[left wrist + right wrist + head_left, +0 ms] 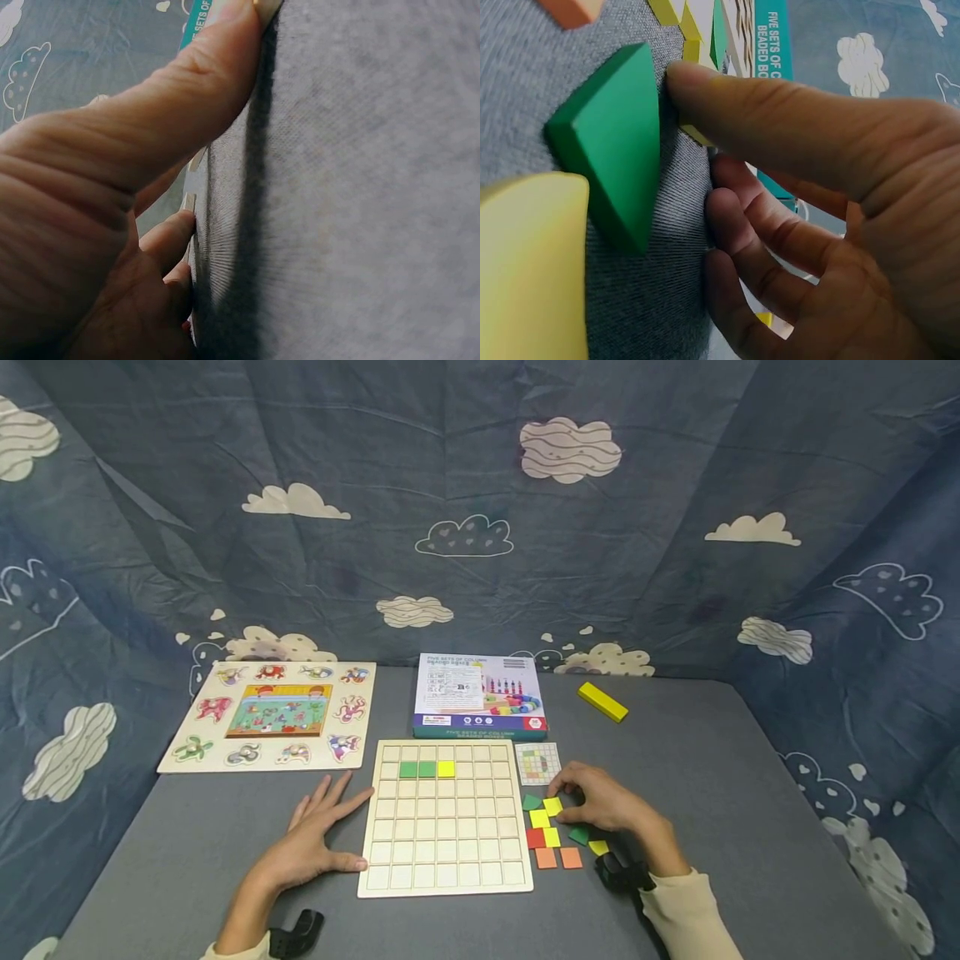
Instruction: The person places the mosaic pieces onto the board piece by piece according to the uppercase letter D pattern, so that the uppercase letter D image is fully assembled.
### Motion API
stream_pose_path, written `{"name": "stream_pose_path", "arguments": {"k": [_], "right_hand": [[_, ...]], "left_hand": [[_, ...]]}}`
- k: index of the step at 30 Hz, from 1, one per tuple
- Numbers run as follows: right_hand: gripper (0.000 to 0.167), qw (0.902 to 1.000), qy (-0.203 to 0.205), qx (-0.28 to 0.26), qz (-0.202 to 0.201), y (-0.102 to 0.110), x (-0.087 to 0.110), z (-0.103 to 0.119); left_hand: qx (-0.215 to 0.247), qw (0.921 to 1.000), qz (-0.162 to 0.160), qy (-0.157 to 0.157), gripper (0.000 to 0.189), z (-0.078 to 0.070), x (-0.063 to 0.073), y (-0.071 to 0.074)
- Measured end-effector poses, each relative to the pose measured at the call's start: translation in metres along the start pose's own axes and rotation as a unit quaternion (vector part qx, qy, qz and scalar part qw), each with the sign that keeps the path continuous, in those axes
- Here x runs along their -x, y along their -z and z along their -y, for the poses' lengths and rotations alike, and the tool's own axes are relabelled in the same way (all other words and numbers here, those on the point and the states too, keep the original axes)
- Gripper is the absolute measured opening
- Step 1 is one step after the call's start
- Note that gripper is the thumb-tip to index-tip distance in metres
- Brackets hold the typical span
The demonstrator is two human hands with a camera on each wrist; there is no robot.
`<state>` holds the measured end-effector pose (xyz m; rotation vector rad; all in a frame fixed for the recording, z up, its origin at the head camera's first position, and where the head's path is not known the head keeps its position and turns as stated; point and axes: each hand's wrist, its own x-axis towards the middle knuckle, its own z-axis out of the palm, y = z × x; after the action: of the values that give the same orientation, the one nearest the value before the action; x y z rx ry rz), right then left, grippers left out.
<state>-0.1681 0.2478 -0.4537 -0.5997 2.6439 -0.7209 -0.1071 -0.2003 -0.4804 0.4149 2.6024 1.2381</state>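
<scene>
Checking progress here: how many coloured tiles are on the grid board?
3, side by side in the second row from the top of the grid board: left green tile, middle green tile, then yellow tile. None appear hidden.

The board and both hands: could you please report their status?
Left hand touching left edge of board; right hand pinching yellow tile. Board holds two green tiles, one yellow. Loose tiles close around right hand.

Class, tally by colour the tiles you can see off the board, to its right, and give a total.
Green tiles: 2
Yellow tiles: 4
Red tile: 1
Orange tiles: 2
Total in sight: 9
</scene>
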Motion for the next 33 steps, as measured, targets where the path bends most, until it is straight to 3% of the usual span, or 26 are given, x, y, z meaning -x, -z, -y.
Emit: {"name": "stream_pose_path", "arguments": {"k": [19, 33], "right_hand": [[0.024, 0.9999, -0.005, 0.006, 0.011, 0.003, -0.003, 0.003], [0.025, 0.9999, -0.009, -0.002, -0.004, 0.005, -0.003, 0.016]], "left_hand": [[0.003, 0.9999, 0.005, 0.012, 0.103, 0.001, 0.001, 0.001], [0.0, 0.9999, 0.005, 0.011, 0.104, -0.002, 0.0, 0.001]]}}
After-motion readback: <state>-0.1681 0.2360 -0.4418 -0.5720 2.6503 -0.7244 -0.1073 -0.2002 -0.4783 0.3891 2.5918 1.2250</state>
